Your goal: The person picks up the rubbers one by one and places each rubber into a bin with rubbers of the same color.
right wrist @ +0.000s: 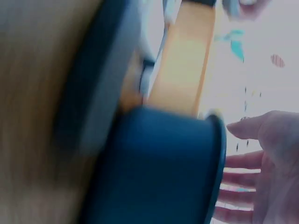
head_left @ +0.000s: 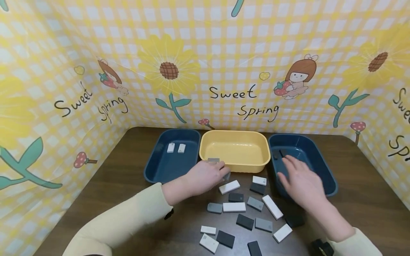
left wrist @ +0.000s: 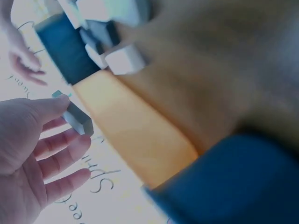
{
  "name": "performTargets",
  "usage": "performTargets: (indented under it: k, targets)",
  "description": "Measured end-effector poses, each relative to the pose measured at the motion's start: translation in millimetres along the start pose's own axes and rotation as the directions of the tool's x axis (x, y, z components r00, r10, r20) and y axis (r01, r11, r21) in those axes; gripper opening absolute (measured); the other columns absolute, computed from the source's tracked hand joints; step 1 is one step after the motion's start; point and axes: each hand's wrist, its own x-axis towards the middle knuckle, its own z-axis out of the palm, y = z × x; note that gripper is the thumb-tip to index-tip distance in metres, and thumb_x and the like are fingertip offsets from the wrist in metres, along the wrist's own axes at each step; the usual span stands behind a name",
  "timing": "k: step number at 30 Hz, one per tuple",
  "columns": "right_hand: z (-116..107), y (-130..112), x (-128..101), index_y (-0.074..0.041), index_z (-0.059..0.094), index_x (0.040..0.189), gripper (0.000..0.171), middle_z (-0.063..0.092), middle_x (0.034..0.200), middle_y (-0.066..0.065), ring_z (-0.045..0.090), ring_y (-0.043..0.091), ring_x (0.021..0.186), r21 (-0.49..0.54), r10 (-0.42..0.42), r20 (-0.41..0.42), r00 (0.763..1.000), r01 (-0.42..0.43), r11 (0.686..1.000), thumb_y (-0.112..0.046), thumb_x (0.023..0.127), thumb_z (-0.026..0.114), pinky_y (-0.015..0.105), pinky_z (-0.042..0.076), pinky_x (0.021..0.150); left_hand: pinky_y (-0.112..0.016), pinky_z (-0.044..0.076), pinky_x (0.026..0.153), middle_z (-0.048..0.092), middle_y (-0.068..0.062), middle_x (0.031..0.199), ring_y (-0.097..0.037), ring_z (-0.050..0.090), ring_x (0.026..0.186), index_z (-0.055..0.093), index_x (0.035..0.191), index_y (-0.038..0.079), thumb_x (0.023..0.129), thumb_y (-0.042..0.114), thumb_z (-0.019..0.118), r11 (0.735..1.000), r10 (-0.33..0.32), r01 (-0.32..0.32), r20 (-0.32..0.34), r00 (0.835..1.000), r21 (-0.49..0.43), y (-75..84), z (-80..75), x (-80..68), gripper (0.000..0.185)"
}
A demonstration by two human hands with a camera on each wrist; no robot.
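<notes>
A grey block (left wrist: 74, 116) sits pinched between thumb and fingers of the left hand (head_left: 205, 176), just at the near rim of the yellow tray (head_left: 235, 151), its top edge showing above the fingertips in the head view. The right hand (head_left: 301, 181) hovers flat over the right blue tray (head_left: 323, 170), fingers spread and holding nothing. The left blue tray (head_left: 160, 167) holds two white blocks (head_left: 176, 148). More white, grey and black blocks (head_left: 245, 209) lie scattered on the brown table (head_left: 362, 199) between the two arms
</notes>
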Motion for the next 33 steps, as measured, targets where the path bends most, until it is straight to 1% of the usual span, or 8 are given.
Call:
performTargets:
  k: [6,11,14,18,20,23,26,33]
  targets:
    - [16.2,-25.2,-2.3,0.002,0.045,0.142,0.063,0.04,0.147,0.021,0.046,0.039,0.127,0.009,-0.08,0.116,0.99,0.08,0.997,-0.03,0.092,0.066,0.054,0.049,0.084,-0.025,0.05,0.064,0.062,-0.001,0.095,-0.011,0.061,0.072,0.062,0.114,0.014,0.096,0.028,0.063,0.996,-0.072,0.076,0.063,0.995,-0.056,-22.1,-12.2,24.1,0.024]
    - [24.2,-31.9,0.9,0.001,0.038,0.147,0.067,0.034,0.152,0.019,0.039,0.04,0.132,-0.018,-0.066,0.202,0.977,0.071,0.997,-0.034,0.094,0.062,0.058,0.044,0.089,-0.028,0.051,0.069,0.061,-0.003,0.098,-0.014,0.061,0.077,0.062,0.114,0.013,0.096,0.025,0.062,0.978,-0.153,0.175,0.181,0.972,-0.114,-48.7,-7.3,49.9,0.022]
    - [26.6,-32.1,2.2,0.0,0.038,0.147,0.068,0.034,0.152,0.019,0.041,0.041,0.131,-0.029,-0.062,0.237,0.97,0.071,0.997,-0.035,0.094,0.062,0.058,0.044,0.088,-0.029,0.049,0.075,0.061,-0.002,0.097,-0.014,0.06,0.084,0.062,0.111,0.012,0.097,0.022,0.062,0.959,-0.193,0.24,0.276,0.942,-0.151,-64.3,-1.3,64.6,0.017]
    - [28.5,-30.9,2.6,-0.002,0.039,0.147,0.067,0.034,0.152,0.018,0.048,0.04,0.124,-0.054,-0.066,0.242,0.968,0.082,0.995,-0.036,0.094,0.062,0.051,0.049,0.08,-0.031,0.047,0.078,0.06,-0.001,0.096,-0.016,0.056,0.087,0.061,0.104,0.012,0.097,0.018,0.061,0.927,-0.238,0.33,0.399,0.885,-0.179,-81.4,6.9,79.5,0.009]
    - [28.5,-30.4,2.5,-0.002,0.041,0.146,0.067,0.036,0.151,0.018,0.052,0.039,0.119,-0.069,-0.076,0.223,0.972,0.094,0.993,-0.036,0.093,0.064,0.047,0.05,0.074,-0.032,0.046,0.077,0.06,-0.002,0.096,-0.017,0.055,0.086,0.061,0.102,0.012,0.098,0.016,0.06,0.912,-0.25,0.363,0.443,0.861,-0.191,-88.1,11.8,84.6,0.006]
    - [27.9,-30.7,2.6,-0.002,0.043,0.145,0.068,0.039,0.149,0.018,0.057,0.037,0.111,-0.09,-0.09,0.213,0.973,0.112,0.99,-0.035,0.091,0.067,0.041,0.049,0.066,-0.031,0.046,0.077,0.061,-0.001,0.096,-0.017,0.056,0.085,0.062,0.101,0.012,0.098,0.013,0.059,0.897,-0.257,0.393,0.484,0.837,-0.203,-96.5,21.2,88.3,0.005]
    - [26.4,-32.3,2.8,-0.001,0.044,0.144,0.069,0.041,0.148,0.019,0.06,0.036,0.105,-0.104,-0.095,0.228,0.969,0.121,0.987,-0.035,0.089,0.069,0.037,0.048,0.06,-0.032,0.046,0.078,0.062,-0.003,0.097,-0.018,0.056,0.086,0.062,0.103,0.011,0.097,0.011,0.059,0.898,-0.245,0.392,0.511,0.824,-0.202,-101.5,31.2,89.6,0.006]
    - [23.8,-33.1,4.2,-0.001,0.046,0.143,0.07,0.043,0.146,0.019,0.063,0.032,0.094,-0.116,-0.091,0.229,0.969,0.12,0.986,-0.032,0.086,0.073,0.031,0.043,0.052,-0.033,0.043,0.085,0.062,-0.003,0.098,-0.019,0.054,0.089,0.064,0.101,0.01,0.096,0.01,0.059,0.948,-0.168,0.288,0.556,0.814,-0.136,-101.7,53.5,90.3,0.007]
